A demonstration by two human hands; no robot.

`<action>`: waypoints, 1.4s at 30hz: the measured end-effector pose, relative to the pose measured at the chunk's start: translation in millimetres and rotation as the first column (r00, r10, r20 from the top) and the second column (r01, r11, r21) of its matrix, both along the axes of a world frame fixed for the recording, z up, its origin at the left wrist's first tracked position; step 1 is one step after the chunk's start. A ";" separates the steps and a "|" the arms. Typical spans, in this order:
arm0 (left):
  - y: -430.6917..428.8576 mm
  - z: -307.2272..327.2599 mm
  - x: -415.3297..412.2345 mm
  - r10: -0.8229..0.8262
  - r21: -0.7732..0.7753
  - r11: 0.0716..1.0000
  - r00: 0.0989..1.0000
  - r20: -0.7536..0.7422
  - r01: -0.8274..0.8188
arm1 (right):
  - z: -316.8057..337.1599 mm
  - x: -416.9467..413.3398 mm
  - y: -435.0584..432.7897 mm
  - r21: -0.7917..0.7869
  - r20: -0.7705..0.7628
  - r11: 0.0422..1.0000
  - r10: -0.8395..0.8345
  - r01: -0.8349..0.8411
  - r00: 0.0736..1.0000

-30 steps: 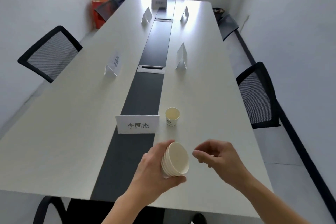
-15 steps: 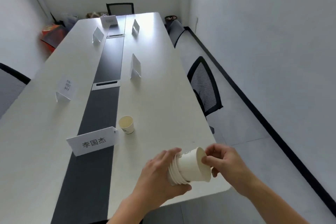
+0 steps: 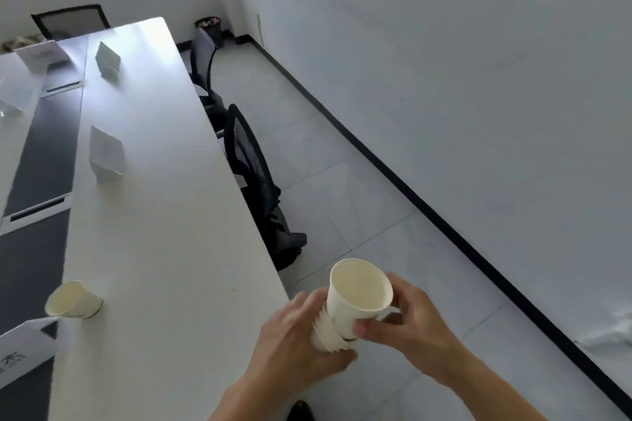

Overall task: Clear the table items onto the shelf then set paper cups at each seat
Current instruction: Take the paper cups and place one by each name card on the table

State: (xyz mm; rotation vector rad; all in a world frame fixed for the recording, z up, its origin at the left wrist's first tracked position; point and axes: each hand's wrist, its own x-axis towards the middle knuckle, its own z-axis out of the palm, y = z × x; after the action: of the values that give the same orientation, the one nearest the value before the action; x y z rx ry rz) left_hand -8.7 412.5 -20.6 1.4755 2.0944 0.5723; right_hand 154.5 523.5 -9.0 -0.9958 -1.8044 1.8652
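My left hand (image 3: 294, 345) grips the bottom of a stack of white paper cups (image 3: 330, 335), held off the table's right edge over the floor. My right hand (image 3: 407, 325) pinches the top paper cup (image 3: 359, 294), which sticks partly out of the stack with its mouth facing up. One single paper cup (image 3: 73, 299) stands on the long white table (image 3: 164, 249), beside a white name card (image 3: 24, 349) at the near left.
Several more name cards (image 3: 106, 154) stand along the table, whose dark centre strip (image 3: 44, 150) runs lengthwise. Black mesh chairs (image 3: 253, 181) sit against the table's right side. A tiled aisle (image 3: 359, 202) runs between the chairs and the right wall.
My view has swung right toward the aisle. Both hands have carried the stack off the table's edge, and the top cup has slid farther out of the stack.
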 end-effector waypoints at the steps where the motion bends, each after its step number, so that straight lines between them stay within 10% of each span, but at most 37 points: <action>1: 13.5 -2.2 2.4 -0.031 -0.019 0.999 0.999 -0.007 0.031 | -2.8 3.0 12.7 0.001 0.003 0.999 -0.045 0.045 0.999; 21: 348.7 -6.1 -126.8 0.280 0.105 0.906 0.766 0.579 -0.410 | -15.2 19.8 332.4 0.155 0.105 0.847 -0.527 0.509 0.844; 34: 546.1 6.1 -185.0 0.458 0.142 0.774 0.701 0.546 -0.617 | -26.5 -92.1 623.2 0.272 0.179 0.948 -0.220 0.167 0.959; 42: 570.9 -10.5 -267.4 0.675 0.108 0.528 0.493 0.549 -0.842 | -22.2 -242.1 734.1 0.415 0.233 0.892 0.084 -0.178 0.969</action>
State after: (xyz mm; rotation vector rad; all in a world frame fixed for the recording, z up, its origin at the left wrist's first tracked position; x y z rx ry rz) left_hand -276.1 983.4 -31.1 0.3121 2.2378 1.5646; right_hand -87.6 1257.6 -31.2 -0.9436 -2.3302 1.3622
